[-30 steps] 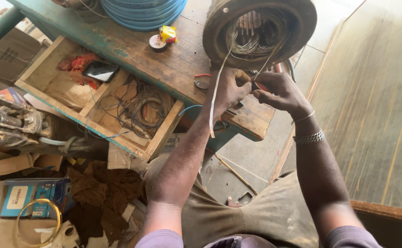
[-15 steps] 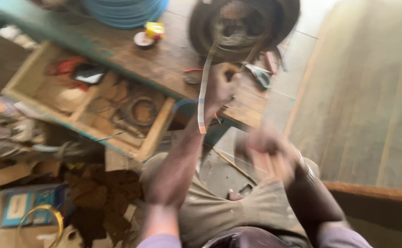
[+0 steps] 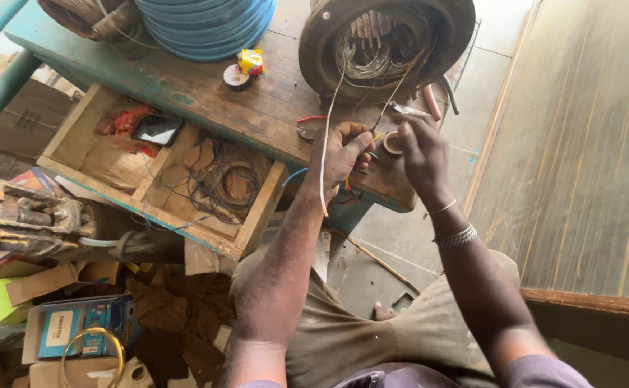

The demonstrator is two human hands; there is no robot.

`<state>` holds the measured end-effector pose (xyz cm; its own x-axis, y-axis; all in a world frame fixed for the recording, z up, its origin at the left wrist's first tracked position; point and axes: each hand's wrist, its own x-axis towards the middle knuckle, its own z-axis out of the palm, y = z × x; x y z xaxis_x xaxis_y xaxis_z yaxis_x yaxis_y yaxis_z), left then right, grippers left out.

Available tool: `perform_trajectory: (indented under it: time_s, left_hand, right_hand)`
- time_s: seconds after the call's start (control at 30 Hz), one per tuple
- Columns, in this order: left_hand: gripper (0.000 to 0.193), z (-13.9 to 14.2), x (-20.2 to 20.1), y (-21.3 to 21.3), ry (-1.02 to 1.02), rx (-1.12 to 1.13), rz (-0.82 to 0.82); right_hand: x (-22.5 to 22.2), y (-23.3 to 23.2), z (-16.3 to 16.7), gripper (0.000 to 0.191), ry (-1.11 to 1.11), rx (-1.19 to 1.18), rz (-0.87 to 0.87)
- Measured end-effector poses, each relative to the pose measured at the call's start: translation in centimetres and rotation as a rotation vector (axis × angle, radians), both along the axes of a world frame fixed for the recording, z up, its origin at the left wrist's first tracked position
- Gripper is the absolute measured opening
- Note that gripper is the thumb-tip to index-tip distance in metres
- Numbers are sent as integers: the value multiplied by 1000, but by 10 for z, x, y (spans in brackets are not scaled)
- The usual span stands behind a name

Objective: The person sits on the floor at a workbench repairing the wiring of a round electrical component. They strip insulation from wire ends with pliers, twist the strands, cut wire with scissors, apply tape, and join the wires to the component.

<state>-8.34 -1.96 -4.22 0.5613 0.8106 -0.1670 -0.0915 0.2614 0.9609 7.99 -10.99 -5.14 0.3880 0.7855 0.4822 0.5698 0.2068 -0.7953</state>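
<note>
Head view, looking down over a worn wooden surface (image 3: 206,97) with flaking teal paint. The left hand (image 3: 341,154) is closed around a pale sleeved wire (image 3: 326,136) that runs up into the windings of a round motor stator (image 3: 386,43) standing at the far edge; the wire's free end hangs below the fist. The right hand (image 3: 421,147) sits just beside the left, fingers pinched together on a small tape roll (image 3: 392,144) at the near edge of the surface; a thin dark lead (image 3: 390,100) runs from the stator down to the point between the two hands. Whether the right fingers also touch that lead cannot be told. A metal bracelet (image 3: 456,236) circles the right wrist. A red-handled tool (image 3: 429,100) lies beside the stator, partly hidden. Left of the stator lie a black tape roll (image 3: 236,77) and a small yellow packet (image 3: 251,61), touching each other, with a blue coil (image 3: 206,25) behind them. An open drawer (image 3: 156,169) juts from under the surface: its left compartment holds a phone (image 3: 156,129) beside red cloth, its right compartment a tangle of thin wire (image 3: 217,179). Cardboard boxes (image 3: 77,327) lie on the floor below.
</note>
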Motion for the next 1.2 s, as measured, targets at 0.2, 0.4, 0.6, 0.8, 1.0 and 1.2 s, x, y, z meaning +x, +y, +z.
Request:
perform_trajectory:
  time_s: [0.2,0.4,0.6,0.8,1.0,1.2]
  left_hand:
    - [17,-14,5,5,-87,-79,-60]
    - [17,-9,10,-7,206,440,227]
    - [19,4,5,-10,110,352,125]
    - [25,11,-5,-11,-99,-67,-136]
    - [32,9,-13,-8,-78,-19,-258]
    - [30,23,-19,-9,105,221,-361]
  right_hand:
    - [-24,20,18,59,1203,-43,824]
    - [-55,-8,30,53,881,-6,491]
    - [-38,-29,33,44,560,35,347]
    - [-5,9,28,27,1000,-84,594]
    - [-2,25,9,18,1085,-28,676]
    - [-7,10,6,24,904,8,542]
